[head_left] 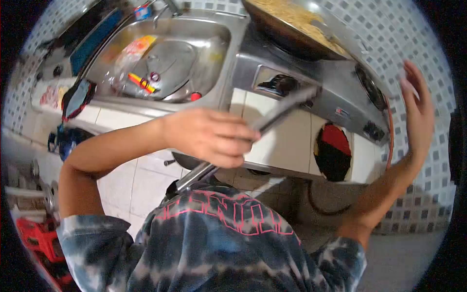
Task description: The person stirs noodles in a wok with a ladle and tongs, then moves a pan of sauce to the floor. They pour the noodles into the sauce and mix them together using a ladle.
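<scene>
Running across the upper part of the view, the white-tiled tabletop (287,141) carries a stainless steel sink basin (165,63) on one side and a steel gas stove (311,82) on the other. A round metal lid (168,65) and some coloured plastic wrappers (138,48) lie inside the sink. On the stove sits a large dark wok filled with yellowish food (292,24).

Below, nearer the camera, the left hand (209,136) is curled shut in a firm grip around a long, slim grey metal handle (272,117). Its long axis runs on a slant: one end pokes out past the fingers and points up toward the stove front, while the other end comes out under the palm and points down toward the person's tie-dye sleeve and shirt (214,243). The grip sits roughly at the middle of the visible length, so metal shows on both sides of the fist. What is at either end of the handle cannot be made out.

The right hand (418,107) is raised beside the stove's far end, fingers spread and open, holding nothing, well apart from the handle.
</scene>
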Tool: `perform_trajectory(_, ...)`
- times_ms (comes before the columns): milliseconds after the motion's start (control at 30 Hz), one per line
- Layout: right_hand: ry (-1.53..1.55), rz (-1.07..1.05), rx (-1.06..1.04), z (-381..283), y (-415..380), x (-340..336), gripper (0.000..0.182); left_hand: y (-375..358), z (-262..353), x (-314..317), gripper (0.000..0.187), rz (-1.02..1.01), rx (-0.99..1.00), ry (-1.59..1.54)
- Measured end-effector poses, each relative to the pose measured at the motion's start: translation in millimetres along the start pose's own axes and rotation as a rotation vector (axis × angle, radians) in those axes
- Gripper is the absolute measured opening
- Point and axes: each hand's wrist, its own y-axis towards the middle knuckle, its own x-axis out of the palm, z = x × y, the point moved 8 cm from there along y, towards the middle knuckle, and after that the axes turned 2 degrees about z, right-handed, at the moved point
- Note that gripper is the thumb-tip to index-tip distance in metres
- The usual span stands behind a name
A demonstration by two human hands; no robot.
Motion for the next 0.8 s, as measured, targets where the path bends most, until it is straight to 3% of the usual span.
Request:
perform_trajectory(67, 0.066, 0.143, 0.057, -14, -22, -9, 0.032, -15, 17, 31, 0.013, -0.103, 0.044, -0.104)
perform_trajectory(133, 0.194, 0.153, 0.096, -12, -40, -6, 0.029, -28, 17, 54, 0.014, -0.091, 0.031, -0.154)
perform_trajectory(267, 0.196, -0.044, 0.054, -9, -60, 21, 0.025, -31, 0, 93, 0.019, -0.230, 0.036, -0.091)
perform_trajectory(333, 0.266, -0.101, 0.077, -6, -73, 37, 0.026, -35, -18, 98, 0.019, -0.149, -0.001, -0.157)
perform_trajectory(400, 0.262, -0.205, 0.217, 12, -98, 50, 0.029, -34, -24, 99, 0.020, -0.159, 0.008, -0.061)
perform_trajectory(467, 0.268, -0.263, 0.446, 75, -149, 71, 0.034, -35, -27, 98, 0.021, -0.180, -0.036, 0.061)
perform_trajectory(500, 0.328, -0.263, 0.556, 109, -177, 103, 0.036, -44, -31, 82, 0.021, -0.134, -0.155, 0.068)
perform_trajectory(600, -0.395, -0.333, 0.184, 123, -209, 141, 0.039, -56, -46, 30, 0.021, 0.030, -0.564, -0.089)
perform_trajectory(633, -0.319, -0.348, 0.199, 131, -208, 142, 0.040, -75, -44, -11, 0.022, 0.101, -0.652, 0.102)
perform_trajectory(667, -0.245, -0.362, 0.219, 140, -207, 143, 0.040, -118, -59, -28, 0.027, 0.007, -0.872, 0.145)
perform_trajectory(733, -0.183, -0.324, 0.325, 134, -205, 141, 0.038, -219, -66, -96, 0.040, -0.040, -1.214, 0.520)
perform_trajectory(767, -0.188, -0.314, 0.313, 138, -206, 143, 0.037, -275, -54, -134, 0.039, 0.114, -1.298, 0.857)
perform_trajectory(800, -0.195, -0.300, 0.299, 149, -208, 143, 0.036, -302, -39, -166, 0.045, 0.077, -1.316, 0.936)
